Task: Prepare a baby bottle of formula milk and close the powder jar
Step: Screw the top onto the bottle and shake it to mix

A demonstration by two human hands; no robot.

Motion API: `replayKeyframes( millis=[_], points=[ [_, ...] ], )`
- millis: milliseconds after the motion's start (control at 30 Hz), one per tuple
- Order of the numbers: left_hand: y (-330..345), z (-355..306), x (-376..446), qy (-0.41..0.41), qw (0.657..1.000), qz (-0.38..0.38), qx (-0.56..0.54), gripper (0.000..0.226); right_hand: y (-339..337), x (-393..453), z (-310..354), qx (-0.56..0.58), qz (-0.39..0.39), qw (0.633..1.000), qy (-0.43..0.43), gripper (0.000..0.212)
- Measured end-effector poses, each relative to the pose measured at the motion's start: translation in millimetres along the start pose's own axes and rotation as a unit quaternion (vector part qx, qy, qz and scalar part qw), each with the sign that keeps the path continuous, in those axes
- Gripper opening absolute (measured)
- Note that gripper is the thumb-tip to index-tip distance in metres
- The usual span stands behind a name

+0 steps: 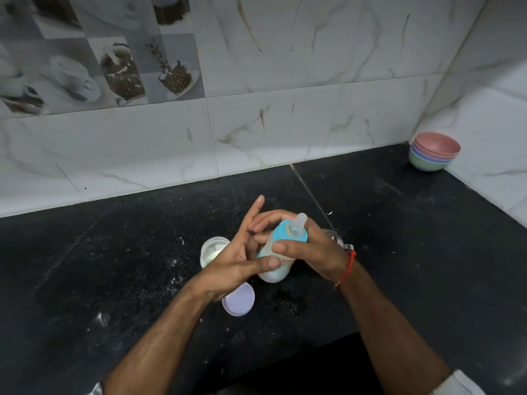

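Observation:
A baby bottle (276, 269) with a blue collar and clear teat, white milk inside, is tilted above the black counter (399, 223). My right hand (310, 249) grips it around the collar and upper body. My left hand (242, 258) presses against the bottle's left side, thumb on its body, index finger pointing up. Behind the left hand stands the open powder jar (212, 249) with pale powder inside. Its lilac lid (239, 302) lies flat on the counter below my left wrist.
A stack of coloured bowls (433, 151) sits in the far right corner by the tiled wall. A small steel vessel (333, 236) peeks out behind my right hand. Powder specks dot the counter; its front edge runs below my forearms.

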State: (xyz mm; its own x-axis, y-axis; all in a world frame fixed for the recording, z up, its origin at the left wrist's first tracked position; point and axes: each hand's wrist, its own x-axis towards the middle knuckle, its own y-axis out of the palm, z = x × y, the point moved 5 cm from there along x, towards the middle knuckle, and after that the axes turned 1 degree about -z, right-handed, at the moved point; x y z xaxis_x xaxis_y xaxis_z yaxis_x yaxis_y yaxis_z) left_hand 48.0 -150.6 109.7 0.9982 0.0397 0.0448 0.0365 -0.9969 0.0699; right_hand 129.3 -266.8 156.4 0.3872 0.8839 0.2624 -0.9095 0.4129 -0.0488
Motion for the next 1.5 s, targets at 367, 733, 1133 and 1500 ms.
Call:
replayKeyframes(
  millis=[367,733,1133,1500],
  points=[
    [9,-15,6,0.060,0.995,-0.038,0.065,0.121,2,-6,3,-0.056,-0.248,0.967,0.026,0.033],
    [15,-12,13,0.061,0.991,-0.031,0.116,0.113,-9,-8,-5,0.024,-0.226,0.973,0.046,0.017],
    [32,1,7,0.097,0.962,-0.146,0.211,0.094,17,-8,-10,0.055,-0.398,0.907,0.126,0.031],
    [4,-18,2,0.083,0.954,-0.161,0.240,0.140,-21,-11,14,0.015,-0.271,0.958,0.097,0.034]
  ],
)
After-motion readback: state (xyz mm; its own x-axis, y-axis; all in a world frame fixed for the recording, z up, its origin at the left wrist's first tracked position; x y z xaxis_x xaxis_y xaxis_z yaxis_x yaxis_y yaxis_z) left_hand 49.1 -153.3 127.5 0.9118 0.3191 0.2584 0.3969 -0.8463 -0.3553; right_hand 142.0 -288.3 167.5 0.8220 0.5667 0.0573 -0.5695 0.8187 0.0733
